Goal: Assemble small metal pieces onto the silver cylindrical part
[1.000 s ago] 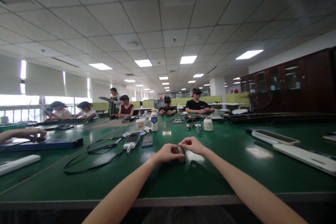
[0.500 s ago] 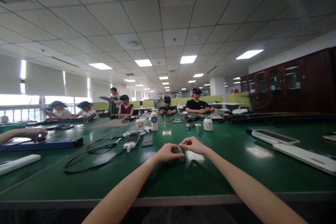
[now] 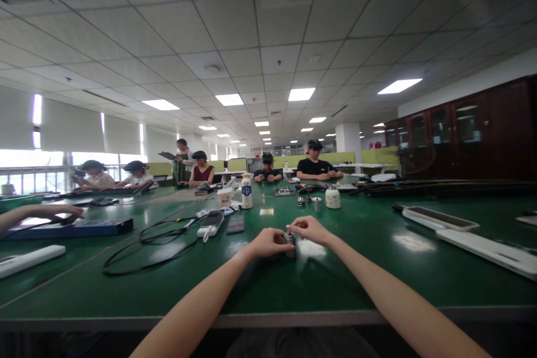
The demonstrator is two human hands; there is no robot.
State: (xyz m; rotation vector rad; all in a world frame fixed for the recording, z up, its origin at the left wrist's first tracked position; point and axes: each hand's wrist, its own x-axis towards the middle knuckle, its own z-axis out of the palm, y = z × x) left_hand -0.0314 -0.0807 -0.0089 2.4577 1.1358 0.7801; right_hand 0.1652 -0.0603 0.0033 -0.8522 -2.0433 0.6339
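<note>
Metal cylinder (image 3: 290, 253) in left fingers (image 3: 280, 248) — white jar (image 3: 333, 199), bottle (image 3: 246, 197) beyond.

One hand-held metal cylinder (image 3: 290, 239), one blue-labelled bottle (image 3: 246, 193), one rounded white jar (image 3: 333, 199), one standing person (image 3: 181, 166)
</note>
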